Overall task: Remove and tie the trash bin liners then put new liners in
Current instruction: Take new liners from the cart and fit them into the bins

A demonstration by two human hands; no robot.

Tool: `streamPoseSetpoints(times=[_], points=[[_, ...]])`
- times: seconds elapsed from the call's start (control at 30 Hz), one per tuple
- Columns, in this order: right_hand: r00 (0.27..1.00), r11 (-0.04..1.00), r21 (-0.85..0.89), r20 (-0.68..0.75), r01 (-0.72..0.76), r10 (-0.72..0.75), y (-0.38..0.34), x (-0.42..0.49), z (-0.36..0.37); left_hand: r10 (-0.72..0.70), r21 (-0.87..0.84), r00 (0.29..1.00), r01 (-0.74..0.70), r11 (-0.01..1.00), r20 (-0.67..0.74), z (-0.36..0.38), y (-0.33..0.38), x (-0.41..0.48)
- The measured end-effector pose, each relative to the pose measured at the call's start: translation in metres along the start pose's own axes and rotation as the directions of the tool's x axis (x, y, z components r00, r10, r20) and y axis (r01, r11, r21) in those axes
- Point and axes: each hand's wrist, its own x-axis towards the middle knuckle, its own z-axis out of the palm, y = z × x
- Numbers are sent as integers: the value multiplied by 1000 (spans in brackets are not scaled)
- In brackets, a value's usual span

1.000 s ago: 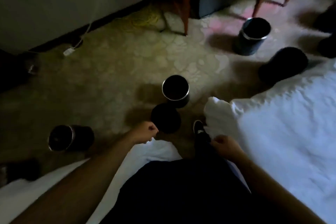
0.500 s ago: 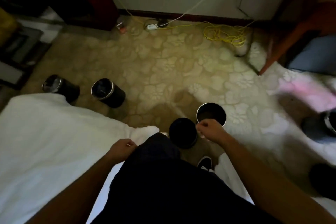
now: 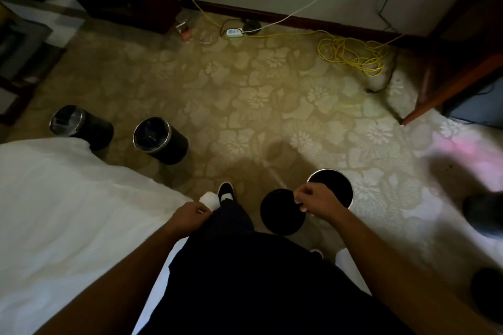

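Two black bins with metal rims stand on the patterned carpet at the left, one (image 3: 81,126) by the bed corner and another (image 3: 160,140) to its right; both hold dark liners. A third metal-rimmed bin (image 3: 337,185) stands in front of me, and a round black object (image 3: 280,215) touches its left side; I cannot tell if that is a bag or a bin. My right hand (image 3: 318,201) hovers over those two, fingers curled, with nothing visible in it. My left hand (image 3: 192,213) is curled beside my dark trousers at the bed edge.
A white bed sheet (image 3: 68,212) fills the left. A coiled yellow cable (image 3: 353,54) and a power strip (image 3: 234,32) lie by the far wall. A wooden furniture leg (image 3: 446,90) stands at the right. Dark shapes (image 3: 484,215) sit at the right edge.
The view has swung left, bringing the two left bins closer into sight. My right hand stays over the near bin and my left hand has moved up by my leg.
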Motion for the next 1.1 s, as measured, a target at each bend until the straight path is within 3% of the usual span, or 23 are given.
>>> streamPoseSetpoints(times=[0.2,0.33,0.5,0.6,0.8,0.97,1.1], points=[[975,985,14,-142,-170,171,-32,27,40,156,162,977,-179,971,145,-105,20,99],[935,956,-28,-219,-293,280,-65,35,72,179,124,943,-221,967,280,-190,39,153],[906,925,-38,-216,-379,363,-119,53,102,273,99,932,-303,948,238,-277,55,196],[912,927,-42,-197,-373,358,-129,88,115,267,37,941,-281,959,209,-311,49,218],[936,934,-104,-126,-342,329,-262,165,94,163,-181,975,-135,974,152,-376,19,281],[963,941,-208,-9,-265,269,-356,280,64,99,-219,992,-81,972,73,-435,-2,334],[985,946,-288,42,-147,165,-462,376,38,-19,-173,994,38,984,111,-476,-18,364]])
